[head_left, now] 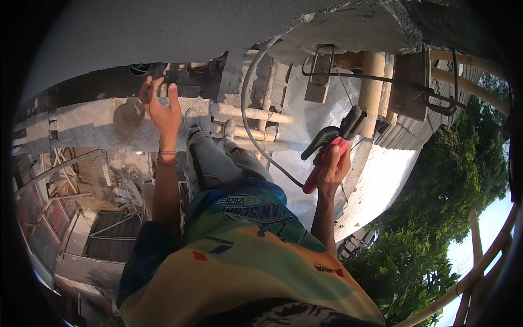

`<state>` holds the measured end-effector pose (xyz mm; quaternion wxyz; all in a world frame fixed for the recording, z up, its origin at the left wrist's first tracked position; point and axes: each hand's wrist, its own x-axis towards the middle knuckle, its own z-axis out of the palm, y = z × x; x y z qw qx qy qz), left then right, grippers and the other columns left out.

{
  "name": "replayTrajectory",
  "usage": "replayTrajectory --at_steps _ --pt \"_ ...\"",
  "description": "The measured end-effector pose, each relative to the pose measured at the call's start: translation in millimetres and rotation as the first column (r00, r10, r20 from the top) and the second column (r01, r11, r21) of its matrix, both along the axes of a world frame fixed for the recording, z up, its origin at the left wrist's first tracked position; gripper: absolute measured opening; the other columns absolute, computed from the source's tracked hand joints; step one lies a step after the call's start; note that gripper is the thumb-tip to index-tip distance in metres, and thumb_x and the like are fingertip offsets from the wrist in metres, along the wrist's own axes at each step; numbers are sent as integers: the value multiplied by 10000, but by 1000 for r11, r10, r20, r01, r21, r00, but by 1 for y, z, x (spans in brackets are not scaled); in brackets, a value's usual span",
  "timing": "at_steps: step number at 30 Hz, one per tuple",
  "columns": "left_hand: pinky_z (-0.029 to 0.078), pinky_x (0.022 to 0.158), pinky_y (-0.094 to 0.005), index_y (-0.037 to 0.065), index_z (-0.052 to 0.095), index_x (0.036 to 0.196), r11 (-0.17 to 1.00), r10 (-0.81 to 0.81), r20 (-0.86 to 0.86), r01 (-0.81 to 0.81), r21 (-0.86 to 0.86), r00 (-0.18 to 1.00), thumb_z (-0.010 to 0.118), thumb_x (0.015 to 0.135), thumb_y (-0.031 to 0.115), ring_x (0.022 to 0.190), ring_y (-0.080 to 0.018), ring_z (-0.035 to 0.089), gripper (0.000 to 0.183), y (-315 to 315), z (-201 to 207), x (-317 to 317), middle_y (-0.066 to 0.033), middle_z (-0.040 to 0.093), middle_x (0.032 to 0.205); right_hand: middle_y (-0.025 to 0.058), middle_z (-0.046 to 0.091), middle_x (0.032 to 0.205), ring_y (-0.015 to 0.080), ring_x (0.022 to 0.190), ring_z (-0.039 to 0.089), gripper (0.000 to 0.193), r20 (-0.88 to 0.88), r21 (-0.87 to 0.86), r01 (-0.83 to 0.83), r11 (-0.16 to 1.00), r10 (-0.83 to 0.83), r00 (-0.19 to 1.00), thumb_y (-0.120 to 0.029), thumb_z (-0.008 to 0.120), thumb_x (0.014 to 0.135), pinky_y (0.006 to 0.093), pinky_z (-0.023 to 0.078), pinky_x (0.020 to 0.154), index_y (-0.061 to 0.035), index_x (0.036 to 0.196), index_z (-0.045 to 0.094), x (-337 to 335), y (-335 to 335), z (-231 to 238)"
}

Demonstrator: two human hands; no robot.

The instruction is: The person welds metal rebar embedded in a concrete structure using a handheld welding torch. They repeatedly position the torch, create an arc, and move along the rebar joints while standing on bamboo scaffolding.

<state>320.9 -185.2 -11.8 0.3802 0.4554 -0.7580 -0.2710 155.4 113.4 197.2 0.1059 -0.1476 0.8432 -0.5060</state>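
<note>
In my right hand (332,173) is a red and black welding electrode holder (340,143), with the fingers wrapped round its red handle. Its black lever points to the left, and the black jaw end points up and away from me. A thin rod (345,87) shows by the jaw; I cannot tell for sure that it is clamped there. From the handle's lower end a grey cable (246,103) loops left and up to the concrete. My left hand (163,115) is raised over the concrete ledge, fingers apart, holding nothing.
My feet stand by a concrete ledge (81,124) and bamboo poles (253,113). Below left, far down, lie boards and a dark roof (114,237). Bent steel bars (354,76) and a thick bamboo post (372,82) stand ahead right. Trees (414,261) are at the right.
</note>
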Motion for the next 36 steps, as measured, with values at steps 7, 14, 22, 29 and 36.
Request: replayTrajectory --at_steps 7,14,22,29,36 --pt "512 944 -413 24 636 1225 541 -264 -28 172 823 964 702 898 318 1139 -355 637 445 128 -172 35 -203 663 1228 76 598 945 118 666 552 581 144 177 -140 974 115 983 -514 513 1018 262 464 577 -3 1294 491 -55 -3 -21" --pt "505 920 -368 100 588 1325 -77 448 -188 248 966 874 661 950 374 1041 -224 663 470 212 -248 23 -76 674 1209 101 642 977 99 644 545 588 -17 307 -229 924 245 969 -484 507 1029 238 459 550 -5 1365 450 -97 -13 -27" --pt "464 994 -357 33 506 1379 -121 701 -147 319 940 698 589 1008 325 1104 -195 619 480 300 -300 51 -118 630 1232 100 635 979 71 641 518 569 -120 293 -247 924 292 949 -366 563 1029 222 413 529 -27 1452 389 -123 -38 -42" --pt "436 1051 -396 26 474 1399 -160 775 -92 336 928 625 575 1018 302 1198 -242 581 482 307 -307 73 -161 587 1322 123 668 964 74 649 537 597 -137 296 -247 922 297 945 -341 575 1027 220 430 533 -38 1488 346 -125 -46 -62" --pt "433 1059 -392 24 465 1415 -135 770 -151 390 911 619 532 1041 284 1198 -247 582 460 311 -313 76 -157 590 1318 144 673 963 82 651 552 614 -175 317 -230 920 295 939 -341 577 1025 226 439 537 -33 1497 332 -132 -48 -77"
